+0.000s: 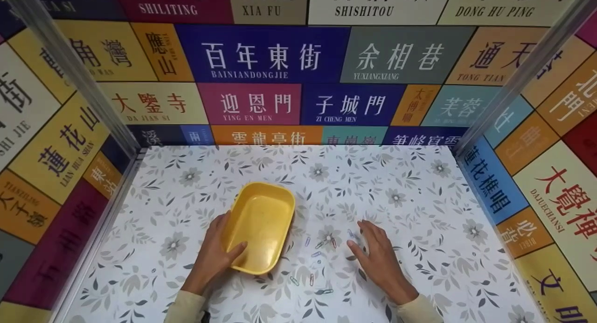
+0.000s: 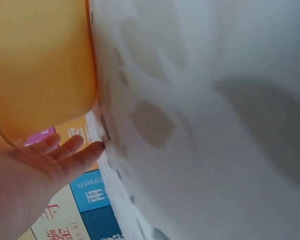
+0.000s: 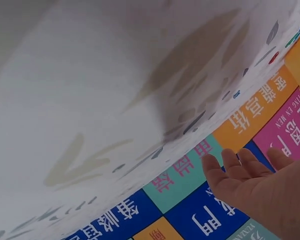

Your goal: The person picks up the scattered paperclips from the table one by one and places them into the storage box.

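A yellow plastic tray point(image 1: 261, 220) lies slightly tilted in angle on the table, left of centre. My left hand point(image 1: 215, 249) holds its left side, thumb over the near-left rim and fingers along the outer wall. The tray's side point(image 2: 45, 65) also fills the upper left of the left wrist view. Right of the tray, several small paper clips are scattered, among them a red paper clip point(image 1: 311, 279), a green paper clip point(image 1: 294, 280) and a purple paper clip point(image 1: 307, 241). My right hand point(image 1: 380, 257) hovers with loosely bent fingers, its fingertips beside a pale blue paper clip point(image 1: 350, 233).
A white cloth with grey leaves and flowers covers the table point(image 1: 154, 197). Panels with colourful street-name signs point(image 1: 261, 55) stand at the back and both sides, joined by clear corner posts point(image 1: 517, 76).
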A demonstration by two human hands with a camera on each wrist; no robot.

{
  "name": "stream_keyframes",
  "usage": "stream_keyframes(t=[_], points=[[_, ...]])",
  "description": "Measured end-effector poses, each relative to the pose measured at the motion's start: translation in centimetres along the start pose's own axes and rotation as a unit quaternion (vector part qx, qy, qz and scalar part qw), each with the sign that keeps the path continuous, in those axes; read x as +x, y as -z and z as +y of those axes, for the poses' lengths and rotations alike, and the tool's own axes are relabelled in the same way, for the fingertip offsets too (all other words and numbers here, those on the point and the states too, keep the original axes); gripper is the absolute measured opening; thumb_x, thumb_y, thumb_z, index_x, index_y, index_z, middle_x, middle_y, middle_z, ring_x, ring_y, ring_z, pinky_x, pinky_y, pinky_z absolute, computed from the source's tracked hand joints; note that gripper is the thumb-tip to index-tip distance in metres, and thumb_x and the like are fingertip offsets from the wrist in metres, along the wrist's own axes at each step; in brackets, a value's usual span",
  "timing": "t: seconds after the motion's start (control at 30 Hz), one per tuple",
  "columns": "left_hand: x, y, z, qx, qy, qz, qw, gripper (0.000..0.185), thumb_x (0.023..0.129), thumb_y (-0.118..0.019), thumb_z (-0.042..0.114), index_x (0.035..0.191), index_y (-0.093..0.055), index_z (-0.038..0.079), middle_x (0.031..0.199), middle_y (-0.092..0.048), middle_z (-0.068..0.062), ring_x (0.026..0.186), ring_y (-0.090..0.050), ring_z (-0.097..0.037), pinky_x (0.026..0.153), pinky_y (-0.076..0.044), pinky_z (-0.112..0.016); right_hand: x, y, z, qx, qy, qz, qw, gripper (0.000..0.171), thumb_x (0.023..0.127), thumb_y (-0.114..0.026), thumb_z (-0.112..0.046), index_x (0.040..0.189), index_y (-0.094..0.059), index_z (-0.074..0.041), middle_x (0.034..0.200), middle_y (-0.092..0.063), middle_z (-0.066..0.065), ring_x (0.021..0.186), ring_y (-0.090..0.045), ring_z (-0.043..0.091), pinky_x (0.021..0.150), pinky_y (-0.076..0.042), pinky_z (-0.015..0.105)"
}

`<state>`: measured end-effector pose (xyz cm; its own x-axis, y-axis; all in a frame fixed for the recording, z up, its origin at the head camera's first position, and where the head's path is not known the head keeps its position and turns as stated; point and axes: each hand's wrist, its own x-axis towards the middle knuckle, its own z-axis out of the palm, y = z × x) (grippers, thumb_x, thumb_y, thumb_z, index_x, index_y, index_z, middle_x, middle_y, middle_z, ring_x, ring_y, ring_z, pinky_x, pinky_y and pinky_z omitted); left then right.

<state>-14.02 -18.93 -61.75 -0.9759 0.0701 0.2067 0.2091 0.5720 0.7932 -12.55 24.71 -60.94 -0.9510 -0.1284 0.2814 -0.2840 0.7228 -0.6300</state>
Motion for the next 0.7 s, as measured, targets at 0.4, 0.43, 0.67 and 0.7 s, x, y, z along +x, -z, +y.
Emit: stream_keyframes(t=[0.4, 0.43, 0.67, 0.7], points=[[-0.4, 1.3, -0.9, -0.067, 0.04, -0.03, 0.9965, 0.102, 0.091, -0.091, 0.029, 0.171, -0.035, 0.002, 0.167, -0.044, -0.022, 0.14, -0.055, -0.039, 0.115, -0.043, -0.06, 0.2, 0.3, 0.7, 0.077, -0.065, 0.035, 0.994, 0.044, 0.107, -0.074, -0.018, 0.145, -0.064, 0.003, 0.141, -0.065, 0.02, 0.127, -0.061, 0.037, 0.1, -0.054, 0.051], [-0.4, 1.3, -0.9, -0.071, 0.044, -0.034, 0.9959, 0.103, 0.09, -0.091, 0.029, 0.172, -0.034, 0.003, 0.167, -0.044, -0.022, 0.14, -0.055, -0.039, 0.115, -0.044, -0.059, 0.3, 0.3, 0.8, 0.085, -0.072, 0.036, 0.993, 0.043, 0.107, -0.074, -0.018, 0.145, -0.064, 0.002, 0.139, -0.065, 0.021, 0.12, -0.064, 0.036, 0.095, -0.056, 0.047], [-0.5, 1.6, -0.9, -0.083, 0.071, -0.058, 0.9923, 0.111, 0.087, -0.095, 0.029, 0.174, -0.03, 0.006, 0.17, -0.041, -0.02, 0.145, -0.052, -0.039, 0.121, -0.041, -0.059, 0.8, 1.1, 1.6, 0.126, -0.126, 0.043, 0.983, 0.041, 0.109, -0.072, -0.018, 0.143, -0.066, 0.003, 0.138, -0.068, 0.02, 0.125, -0.066, 0.034, 0.097, -0.057, 0.034], [-0.4, 1.6, -1.0, -0.081, 0.072, -0.06, 0.9923, 0.111, 0.087, -0.095, 0.029, 0.174, -0.03, 0.005, 0.171, -0.04, -0.021, 0.147, -0.051, -0.04, 0.121, -0.039, -0.06, 0.9, 1.3, 1.7, 0.137, -0.136, 0.043, 0.98, 0.041, 0.109, -0.072, -0.018, 0.143, -0.066, 0.004, 0.137, -0.068, 0.02, 0.124, -0.066, 0.035, 0.093, -0.057, 0.031]])
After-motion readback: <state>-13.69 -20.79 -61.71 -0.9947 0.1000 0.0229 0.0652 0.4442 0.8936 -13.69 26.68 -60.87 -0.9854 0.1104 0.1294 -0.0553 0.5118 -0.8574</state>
